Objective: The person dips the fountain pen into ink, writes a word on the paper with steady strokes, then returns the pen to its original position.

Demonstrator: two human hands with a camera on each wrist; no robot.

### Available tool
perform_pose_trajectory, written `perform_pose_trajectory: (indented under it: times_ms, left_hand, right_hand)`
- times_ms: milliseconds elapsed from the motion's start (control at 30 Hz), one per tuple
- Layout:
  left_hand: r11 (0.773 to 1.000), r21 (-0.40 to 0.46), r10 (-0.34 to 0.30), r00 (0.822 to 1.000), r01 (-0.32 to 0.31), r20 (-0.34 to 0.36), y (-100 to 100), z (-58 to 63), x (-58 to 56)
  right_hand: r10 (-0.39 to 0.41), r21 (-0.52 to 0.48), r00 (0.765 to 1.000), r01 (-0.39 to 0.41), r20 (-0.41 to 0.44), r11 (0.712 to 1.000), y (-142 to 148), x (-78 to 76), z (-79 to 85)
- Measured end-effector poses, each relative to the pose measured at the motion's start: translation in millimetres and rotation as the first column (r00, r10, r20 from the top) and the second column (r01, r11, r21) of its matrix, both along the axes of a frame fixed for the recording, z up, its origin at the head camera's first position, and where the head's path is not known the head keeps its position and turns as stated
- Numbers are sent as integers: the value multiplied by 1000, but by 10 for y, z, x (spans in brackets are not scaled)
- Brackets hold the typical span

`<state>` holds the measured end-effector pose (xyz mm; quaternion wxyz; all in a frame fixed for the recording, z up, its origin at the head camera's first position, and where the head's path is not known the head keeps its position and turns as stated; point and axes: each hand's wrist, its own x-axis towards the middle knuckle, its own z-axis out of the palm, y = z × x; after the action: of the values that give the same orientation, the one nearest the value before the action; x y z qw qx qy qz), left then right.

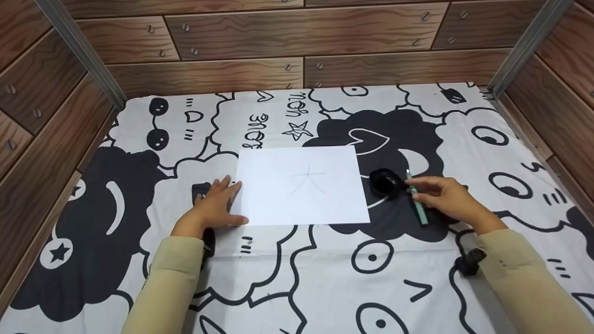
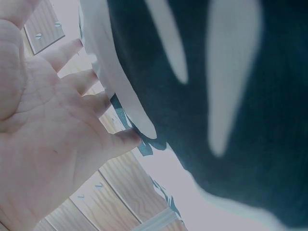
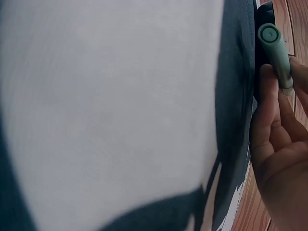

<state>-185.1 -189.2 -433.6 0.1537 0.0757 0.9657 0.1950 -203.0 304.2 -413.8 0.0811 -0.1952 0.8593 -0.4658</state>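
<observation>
Of the hands, left hand (image 1: 214, 207) lies flat beside paper (image 1: 300, 185); right hand (image 1: 445, 197) pinches green pen (image 1: 416, 204).

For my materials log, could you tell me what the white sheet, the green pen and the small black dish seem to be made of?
White sheet: thin matte paper, flat, faint pencil-like strokes on it. Green pen: probably smooth plastic with an even pale green barrel. Black dish: glossy, plastic or glazed ceramic; I cannot tell which.

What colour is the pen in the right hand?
Pale green; the pen in the right hand shows best in the head view.
</observation>
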Motion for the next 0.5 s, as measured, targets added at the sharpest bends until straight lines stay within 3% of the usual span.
perform_pose_trajectory:
  times_ms: [233, 500]
  left_hand:
    - [1000, -2, 8, 1000, -8, 2, 2, -7, -1]
    - [1000, -12, 5, 1000, -5, -9, 9, -4, 0]
  right_hand:
    - [-12, 31, 1000, 12, 6, 999, 20, -32, -62]
    - [-30, 109, 998, 35, -48, 993, 139, -150, -269]
